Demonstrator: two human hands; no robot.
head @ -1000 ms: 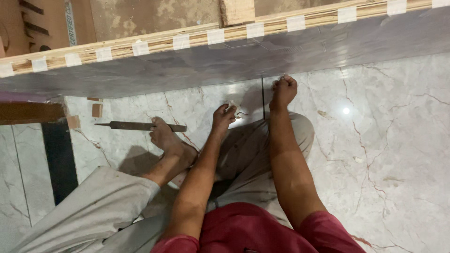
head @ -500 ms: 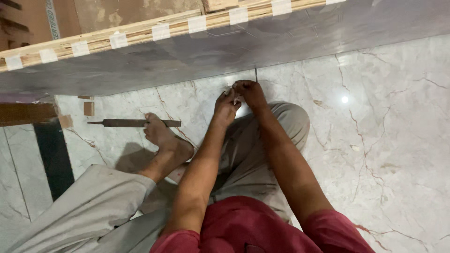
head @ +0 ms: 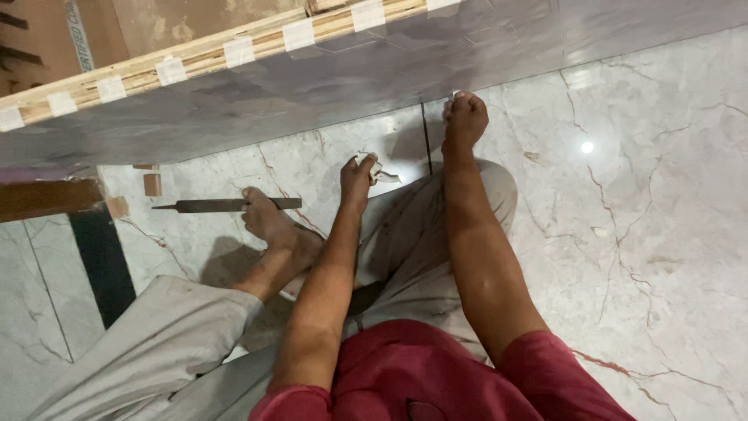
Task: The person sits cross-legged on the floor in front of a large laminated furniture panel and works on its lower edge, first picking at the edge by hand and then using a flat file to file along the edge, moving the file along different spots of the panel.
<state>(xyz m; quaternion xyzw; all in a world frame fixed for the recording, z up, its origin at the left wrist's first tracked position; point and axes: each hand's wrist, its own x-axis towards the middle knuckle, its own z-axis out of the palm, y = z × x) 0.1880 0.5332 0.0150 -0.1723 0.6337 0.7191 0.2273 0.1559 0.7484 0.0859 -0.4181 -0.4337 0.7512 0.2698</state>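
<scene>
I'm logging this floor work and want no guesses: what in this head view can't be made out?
- Right hand: closed against the board's lower edge; anything inside it is hidden by the fingers.
- White scrap at the left hand: too small to tell what it is.
- Metal file: its middle is covered by the foot.
- Board's top face: cut off by the upper frame edge.

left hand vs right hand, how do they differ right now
The left hand is low over the marble floor, pinching a small white scrap. The right hand reaches further, up to the grey laminated board, fingers curled at its lower edge. Both are bare.
</scene>
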